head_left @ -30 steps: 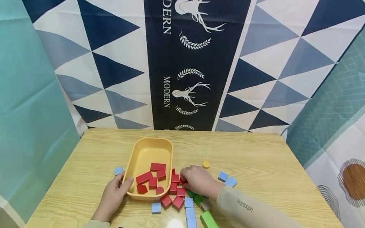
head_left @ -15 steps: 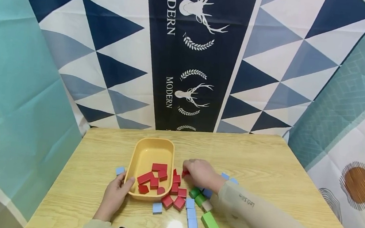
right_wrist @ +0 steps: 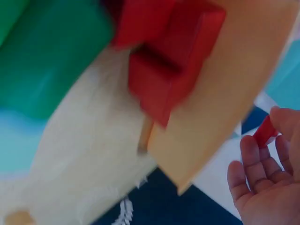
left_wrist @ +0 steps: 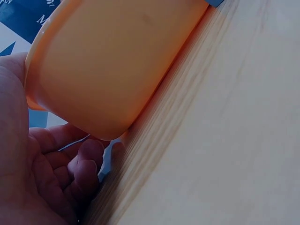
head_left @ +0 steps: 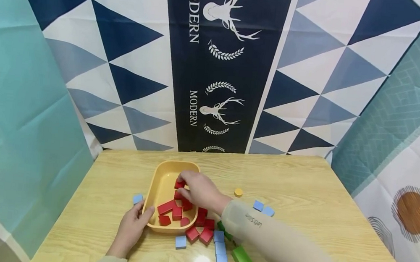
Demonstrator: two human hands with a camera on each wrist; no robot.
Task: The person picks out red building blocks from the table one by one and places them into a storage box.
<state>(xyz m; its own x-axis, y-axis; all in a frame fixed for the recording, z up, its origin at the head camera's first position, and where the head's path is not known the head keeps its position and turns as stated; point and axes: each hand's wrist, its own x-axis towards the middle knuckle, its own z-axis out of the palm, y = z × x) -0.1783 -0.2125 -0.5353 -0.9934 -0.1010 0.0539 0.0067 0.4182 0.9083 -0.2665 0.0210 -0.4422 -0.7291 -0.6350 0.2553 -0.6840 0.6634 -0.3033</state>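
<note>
A yellow plastic bin (head_left: 160, 185) stands on the table with several red blocks (head_left: 166, 207) in its front part. My left hand (head_left: 131, 229) grips the bin's front left corner, thumb over the rim; the left wrist view shows its fingers curled below the orange-looking wall (left_wrist: 103, 61). Over the bin's right side, my right hand (head_left: 202, 191) pinches a small red block (right_wrist: 266, 132) between thumb and fingers. Just right of the bin, more red blocks (head_left: 206, 236) lie close together, and the right forearm hides part of the green blocks beside them.
Three light blue blocks (head_left: 220, 249) form a row in front, beside a long bright green block (head_left: 244, 261). Single blue blocks lie at the bin's left (head_left: 137, 198) and front (head_left: 180, 242). A yellow disc (head_left: 238, 192) and two blue blocks (head_left: 258, 205) lie at the right.
My right hand has picked up a red block from the pile right of the bin and moved left with it over the bin. The left hand keeps its grip on the corner.
</note>
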